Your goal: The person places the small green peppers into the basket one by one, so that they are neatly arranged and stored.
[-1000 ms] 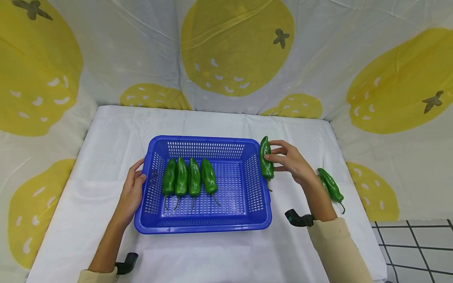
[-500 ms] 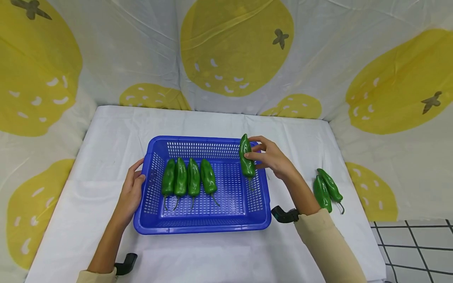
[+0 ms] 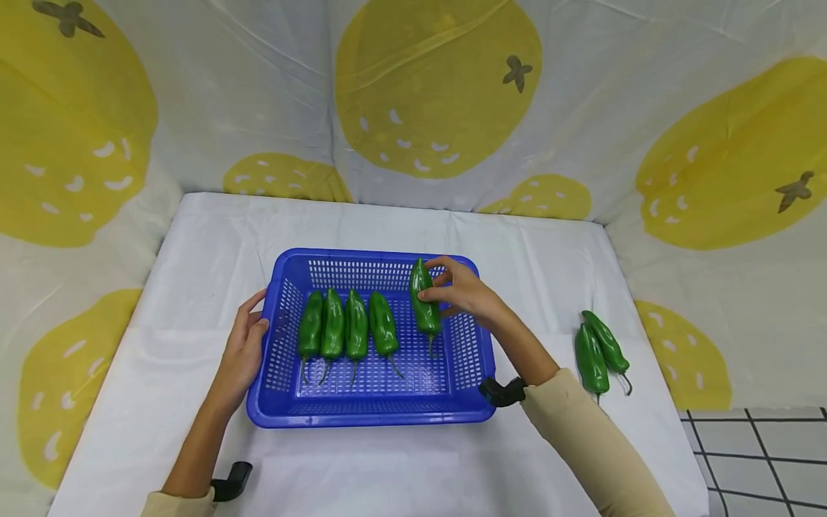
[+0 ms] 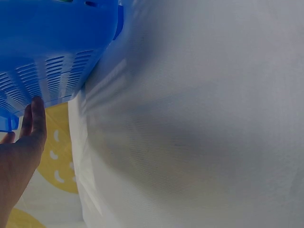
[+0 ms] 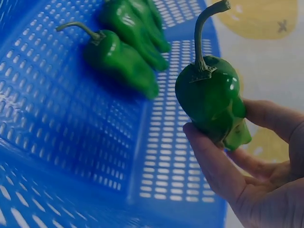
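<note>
A blue plastic basket (image 3: 371, 418) with slotted walls stands on the white cloth. My left hand (image 3: 242, 350) touches its left end from outside; in the left wrist view the fingers (image 4: 38, 124) lie against the slotted outer wall. Inside the basket, my right hand (image 3: 461, 291) pinches a green chili pepper (image 3: 425, 305) between thumb and fingers, tip away from me and stem towards me. In the right wrist view this pepper (image 5: 209, 97) appears held above the basket floor. Several green peppers (image 3: 356, 327) lie side by side in the left half of the basket.
Two more green peppers (image 3: 591, 361) lie together on the white tablecloth (image 3: 539, 445) to the right of the basket. A curtain with yellow fruit prints (image 3: 439, 93) hangs behind and at both sides. White tiles (image 3: 762, 470) show at the lower right.
My right hand has carried its pepper leftward from the basket's right rim to inside it, near the row. The two peppers on the cloth are now uncovered. My left hand has stayed put.
</note>
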`<state>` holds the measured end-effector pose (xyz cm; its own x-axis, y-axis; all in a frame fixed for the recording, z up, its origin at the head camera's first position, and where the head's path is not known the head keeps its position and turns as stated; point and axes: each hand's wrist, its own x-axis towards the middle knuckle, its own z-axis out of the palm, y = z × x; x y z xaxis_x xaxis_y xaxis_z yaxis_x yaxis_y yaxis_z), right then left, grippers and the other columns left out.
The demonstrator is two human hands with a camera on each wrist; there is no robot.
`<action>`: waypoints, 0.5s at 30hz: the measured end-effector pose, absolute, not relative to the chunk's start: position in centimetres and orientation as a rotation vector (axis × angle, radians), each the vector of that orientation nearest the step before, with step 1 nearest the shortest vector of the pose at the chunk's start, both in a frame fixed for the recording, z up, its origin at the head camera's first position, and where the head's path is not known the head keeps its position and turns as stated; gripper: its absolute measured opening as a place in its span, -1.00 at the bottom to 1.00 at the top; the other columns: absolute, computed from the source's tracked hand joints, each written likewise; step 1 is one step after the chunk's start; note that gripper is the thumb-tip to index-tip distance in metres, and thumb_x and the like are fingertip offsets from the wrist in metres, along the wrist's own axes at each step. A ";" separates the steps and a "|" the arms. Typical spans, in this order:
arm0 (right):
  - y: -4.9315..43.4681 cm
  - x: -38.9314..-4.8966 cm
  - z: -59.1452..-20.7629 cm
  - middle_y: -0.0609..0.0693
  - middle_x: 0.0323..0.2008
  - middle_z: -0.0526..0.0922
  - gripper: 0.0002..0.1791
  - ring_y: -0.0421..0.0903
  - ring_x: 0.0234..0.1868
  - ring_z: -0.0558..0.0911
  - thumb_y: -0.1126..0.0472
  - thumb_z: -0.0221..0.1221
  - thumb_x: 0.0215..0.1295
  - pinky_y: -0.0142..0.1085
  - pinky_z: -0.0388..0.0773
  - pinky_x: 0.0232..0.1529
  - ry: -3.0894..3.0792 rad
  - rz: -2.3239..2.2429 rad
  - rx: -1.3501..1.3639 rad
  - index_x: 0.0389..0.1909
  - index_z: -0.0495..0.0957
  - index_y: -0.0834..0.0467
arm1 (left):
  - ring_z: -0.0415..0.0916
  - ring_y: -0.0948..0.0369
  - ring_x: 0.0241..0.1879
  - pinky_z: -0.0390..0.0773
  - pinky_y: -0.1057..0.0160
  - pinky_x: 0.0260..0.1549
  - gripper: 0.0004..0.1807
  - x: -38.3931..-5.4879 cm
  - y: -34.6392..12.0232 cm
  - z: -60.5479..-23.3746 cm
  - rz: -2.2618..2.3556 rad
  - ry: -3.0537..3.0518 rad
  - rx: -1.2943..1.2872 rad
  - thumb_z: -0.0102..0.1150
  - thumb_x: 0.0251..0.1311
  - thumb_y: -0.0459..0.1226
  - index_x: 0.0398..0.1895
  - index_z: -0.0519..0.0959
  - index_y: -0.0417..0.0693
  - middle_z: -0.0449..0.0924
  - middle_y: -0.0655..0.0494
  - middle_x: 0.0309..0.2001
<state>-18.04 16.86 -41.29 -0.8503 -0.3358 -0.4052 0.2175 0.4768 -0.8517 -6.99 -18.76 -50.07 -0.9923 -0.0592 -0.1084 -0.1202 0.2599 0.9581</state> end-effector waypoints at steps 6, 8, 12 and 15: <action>15.6 -18.4 -42.6 0.32 -0.01 0.48 -0.26 0.24 -0.03 0.63 0.31 0.33 0.20 -0.01 0.67 -0.26 2.151 -1.361 -0.065 0.38 0.25 0.20 | 0.44 -0.11 0.09 0.53 0.30 -0.17 -0.44 -7.0 -18.7 -50.2 1.873 2.448 -0.174 -0.42 0.58 -0.11 0.59 -0.04 0.25 0.32 -0.24 0.29; 15.3 -18.6 -43.1 0.31 -0.04 0.49 -0.27 0.22 -0.05 0.64 0.33 0.32 0.20 -0.01 0.67 -0.26 2.141 -1.355 -0.046 0.38 0.25 0.19 | 0.45 -0.12 0.09 0.53 0.30 -0.17 -0.44 -7.0 -18.7 -50.2 1.874 2.448 -0.175 -0.42 0.58 -0.11 0.59 -0.04 0.25 0.32 -0.24 0.29; 14.7 -18.7 -43.7 0.30 -0.08 0.50 -0.27 0.20 -0.09 0.65 0.35 0.31 0.19 -0.01 0.67 -0.26 2.130 -1.337 -0.024 0.37 0.24 0.22 | 0.45 -0.12 0.09 0.53 0.32 -0.17 -0.44 -7.1 -18.8 -50.2 1.875 2.452 -0.178 -0.42 0.58 -0.12 0.59 -0.03 0.24 0.33 -0.24 0.29; 14.2 -18.8 -44.1 0.29 -0.11 0.50 -0.27 0.18 -0.11 0.65 0.36 0.31 0.19 -0.02 0.67 -0.26 2.119 -1.316 -0.016 0.37 0.23 0.23 | 0.45 -0.12 0.09 0.53 0.32 -0.18 -0.44 -7.0 -18.8 -50.3 1.874 2.452 -0.180 -0.42 0.58 -0.12 0.59 -0.04 0.24 0.32 -0.24 0.30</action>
<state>-18.85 14.24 -44.07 -0.7975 -0.3280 -0.5064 0.3085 0.4996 -0.8094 -7.05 -18.78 -50.27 -0.9920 -0.0616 -0.1103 -0.1226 0.2584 0.9582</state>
